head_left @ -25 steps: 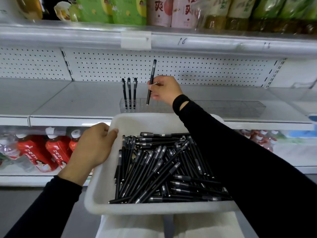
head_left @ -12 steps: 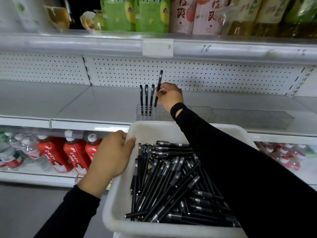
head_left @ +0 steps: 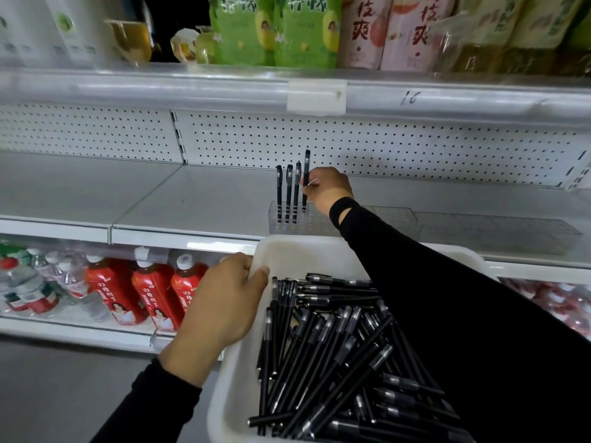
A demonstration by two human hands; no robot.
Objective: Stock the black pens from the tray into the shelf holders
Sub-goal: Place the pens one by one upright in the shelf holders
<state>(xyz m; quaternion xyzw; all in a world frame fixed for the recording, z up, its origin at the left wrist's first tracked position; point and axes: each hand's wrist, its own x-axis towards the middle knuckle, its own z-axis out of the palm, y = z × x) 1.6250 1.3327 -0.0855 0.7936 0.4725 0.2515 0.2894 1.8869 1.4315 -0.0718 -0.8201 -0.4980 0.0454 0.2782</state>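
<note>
A white tray full of several loose black pens sits in front of me below the shelf. My left hand grips the tray's left rim. A clear holder on the middle shelf has three black pens standing upright at its left end. My right hand pinches a fourth black pen, held upright right of those three, its lower end at the holder's top.
A second clear holder continues to the right on the grey shelf, backed by white pegboard. Drink cartons fill the shelf above. Red bottles and water bottles stand on the lower shelf at left.
The pen in my right hand has turned from tilted to upright and dropped toward the holder beside the three standing pens. The view has shifted closer and to the left.
</note>
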